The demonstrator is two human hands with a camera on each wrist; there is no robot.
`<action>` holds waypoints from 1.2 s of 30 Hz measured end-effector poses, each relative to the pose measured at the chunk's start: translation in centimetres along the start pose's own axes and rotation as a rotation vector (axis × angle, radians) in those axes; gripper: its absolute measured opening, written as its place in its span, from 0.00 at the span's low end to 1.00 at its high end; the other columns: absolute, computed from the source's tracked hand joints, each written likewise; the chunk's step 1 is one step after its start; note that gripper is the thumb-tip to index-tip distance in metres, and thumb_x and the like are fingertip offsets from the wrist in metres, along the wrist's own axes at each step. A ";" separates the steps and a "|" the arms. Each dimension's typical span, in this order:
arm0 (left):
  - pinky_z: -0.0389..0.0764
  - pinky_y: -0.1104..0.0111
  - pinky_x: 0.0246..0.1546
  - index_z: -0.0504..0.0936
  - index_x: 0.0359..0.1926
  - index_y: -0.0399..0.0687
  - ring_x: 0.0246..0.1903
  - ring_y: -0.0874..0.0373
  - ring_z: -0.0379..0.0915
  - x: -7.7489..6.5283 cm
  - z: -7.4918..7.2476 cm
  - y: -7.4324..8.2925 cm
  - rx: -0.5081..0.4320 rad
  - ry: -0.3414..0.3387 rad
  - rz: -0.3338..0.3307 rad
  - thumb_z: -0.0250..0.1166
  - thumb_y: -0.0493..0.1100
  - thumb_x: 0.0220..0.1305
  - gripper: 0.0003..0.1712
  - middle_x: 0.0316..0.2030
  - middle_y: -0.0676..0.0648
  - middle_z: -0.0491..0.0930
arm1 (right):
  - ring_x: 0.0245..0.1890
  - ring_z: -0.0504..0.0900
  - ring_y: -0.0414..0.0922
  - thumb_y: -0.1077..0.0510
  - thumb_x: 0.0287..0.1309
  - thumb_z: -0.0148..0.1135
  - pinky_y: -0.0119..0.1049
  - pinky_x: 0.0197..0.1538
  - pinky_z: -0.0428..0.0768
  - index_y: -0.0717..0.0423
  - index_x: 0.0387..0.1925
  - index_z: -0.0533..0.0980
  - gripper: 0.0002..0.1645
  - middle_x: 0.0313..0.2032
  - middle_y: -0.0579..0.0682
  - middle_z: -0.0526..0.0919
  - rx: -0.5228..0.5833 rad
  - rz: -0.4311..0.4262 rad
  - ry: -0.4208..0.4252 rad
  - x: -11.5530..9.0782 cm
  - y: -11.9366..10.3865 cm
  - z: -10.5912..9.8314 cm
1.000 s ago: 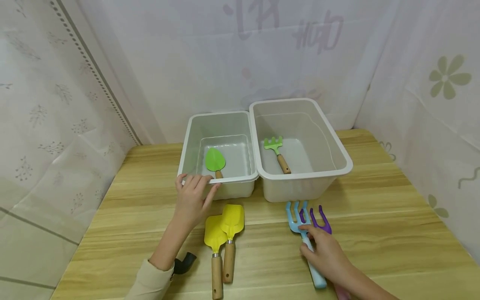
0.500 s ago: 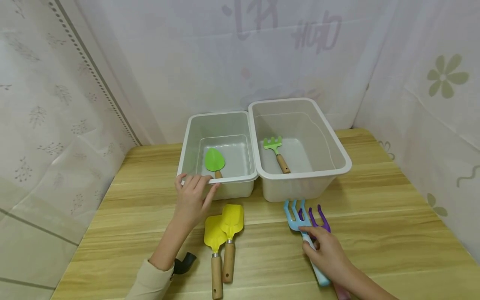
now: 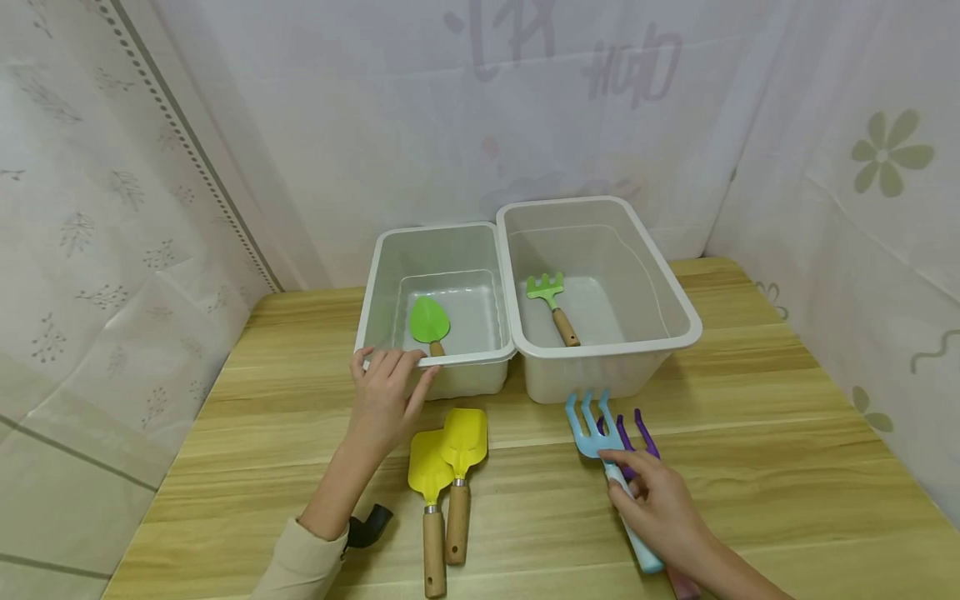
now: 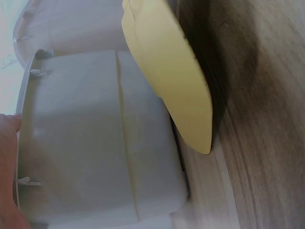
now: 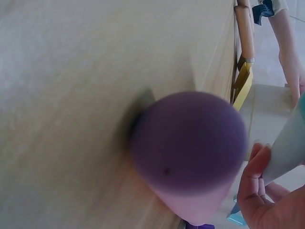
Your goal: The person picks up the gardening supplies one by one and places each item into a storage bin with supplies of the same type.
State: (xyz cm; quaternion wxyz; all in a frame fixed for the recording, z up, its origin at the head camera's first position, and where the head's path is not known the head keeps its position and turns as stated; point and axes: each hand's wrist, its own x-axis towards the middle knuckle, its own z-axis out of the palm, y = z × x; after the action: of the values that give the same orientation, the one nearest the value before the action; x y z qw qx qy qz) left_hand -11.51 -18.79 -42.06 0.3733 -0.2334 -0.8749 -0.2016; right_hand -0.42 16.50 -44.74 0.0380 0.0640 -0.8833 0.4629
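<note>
Right hand point(image 3: 660, 500) has the blue fork point(image 3: 597, 444) pinched by its handle, lower right — I'd raise it clear of the purple fork point(image 3: 654, 452), left hand point(image 3: 382, 400) gripping the left tub's point(image 3: 472, 359) rim mid-frame.

No word can be read for sure. The only writing in sight is faint, purplish-grey print on the back cloth point(image 3: 360, 125), seen in the head view. The larger characters point(image 3: 502, 37) stand near the top middle, partly cut off by the upper edge; a dot and thick strokes show, but which letters or signs they form cannot be told. To their right and lower down stands a smaller word point(image 3: 633, 71), slanting slightly upward to the right. Its first letter looks like an H; the others are rounded, blurred and unclear. Pale shapes point(image 3: 562, 190) low on the cloth are too faint to tell.
</note>
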 end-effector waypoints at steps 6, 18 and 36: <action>0.61 0.36 0.61 0.83 0.45 0.36 0.39 0.41 0.77 0.0 -0.1 0.0 -0.005 -0.017 -0.008 0.46 0.62 0.84 0.34 0.36 0.40 0.85 | 0.20 0.67 0.27 0.73 0.58 0.68 0.27 0.20 0.71 0.59 0.53 0.86 0.22 0.30 0.46 0.76 0.004 -0.047 0.040 -0.3 -0.1 0.1; 0.60 0.34 0.61 0.83 0.45 0.37 0.40 0.41 0.78 0.2 -0.4 -0.1 -0.040 -0.051 -0.021 0.44 0.64 0.83 0.36 0.37 0.40 0.86 | 0.22 0.70 0.25 0.75 0.55 0.68 0.26 0.22 0.77 0.59 0.52 0.86 0.23 0.34 0.46 0.81 0.012 -0.118 0.063 -0.5 -0.2 0.0; 0.60 0.33 0.62 0.83 0.46 0.37 0.41 0.41 0.79 0.4 -0.5 -0.5 -0.069 -0.068 -0.026 0.54 0.58 0.82 0.27 0.38 0.39 0.87 | 0.22 0.70 0.24 0.78 0.51 0.68 0.24 0.19 0.74 0.58 0.51 0.86 0.26 0.38 0.51 0.86 0.025 -0.231 0.107 -0.5 -0.6 -0.5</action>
State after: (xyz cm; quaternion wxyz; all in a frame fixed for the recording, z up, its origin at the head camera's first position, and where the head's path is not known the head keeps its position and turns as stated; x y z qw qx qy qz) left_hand -11.74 -19.33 -41.53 0.3324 -0.2416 -0.8826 -0.2283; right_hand 0.20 16.59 -44.05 0.1374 0.1407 -0.8609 0.4691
